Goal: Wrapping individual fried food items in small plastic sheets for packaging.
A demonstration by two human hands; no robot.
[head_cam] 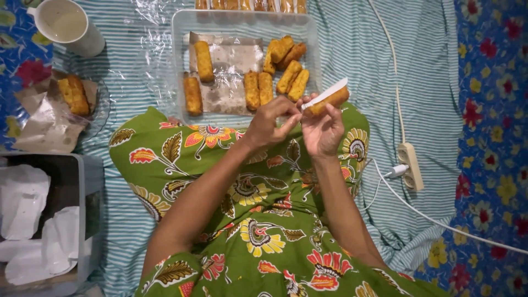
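Note:
My right hand [323, 129] holds a golden fried roll [330, 101] with a strip of white paper [325, 93] laid along its top. My left hand [270, 122] pinches the near end of that paper and roll with its fingertips. Both hands hover over my lap, which is covered in green flowered cloth [258, 220], just in front of a clear plastic tray [181, 66]. The tray holds several more fried rolls [285, 69] on brown paper.
A white cup [69, 25] stands at the top left. Below it a glass dish [102, 110] holds a roll on paper. A grey bin [82, 181] with white paper sheets sits at the left. A power strip [411, 165] and white cables lie to the right.

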